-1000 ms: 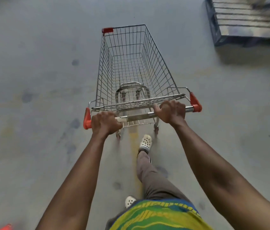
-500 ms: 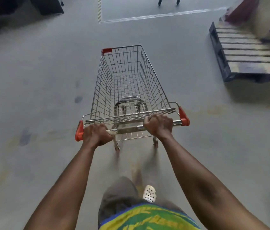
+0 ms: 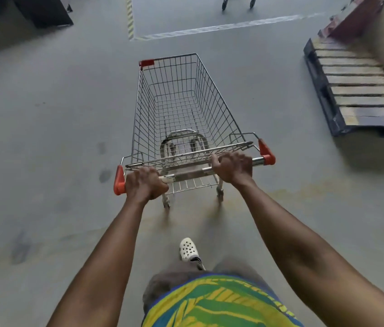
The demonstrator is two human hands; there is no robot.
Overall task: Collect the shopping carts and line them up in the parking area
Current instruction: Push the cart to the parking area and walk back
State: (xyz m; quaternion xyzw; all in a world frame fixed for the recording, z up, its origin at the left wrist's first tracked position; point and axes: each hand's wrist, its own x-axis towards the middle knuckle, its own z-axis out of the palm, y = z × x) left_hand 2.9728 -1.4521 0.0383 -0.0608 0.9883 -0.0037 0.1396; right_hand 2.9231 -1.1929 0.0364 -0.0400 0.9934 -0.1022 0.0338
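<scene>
While both arms reach forward, the left hand [image 3: 144,184] wraps around the near left end of the handle bar [image 3: 186,175], just beside its orange end cap, and the right hand [image 3: 232,166] wraps around the bar toward its right end, a little short of the other cap. Each fist holds the bar firmly, knuckles up. The shopping cart [image 3: 181,109] stands on the grey concrete floor [image 3: 44,138] directly ahead of the person, its wire basket carrying nothing and its nose aimed at a painted white line [image 3: 221,28] farther on. One white clog [image 3: 188,249] shows below, mid-stride.

To the right and well apart from the cart lies a wooden pallet [image 3: 361,90]. At the top edge two small wheels [image 3: 237,2] peek in beyond the line; they may belong to another cart, though too little shows to be sure.

My read is that this is the delivery step: one cart is collected and being pushed toward the marked bay. Next it needs steering straight over the line, keeping left of the pallet, then lining up behind or beside whatever is parked there, and letting go only once it sits square.
</scene>
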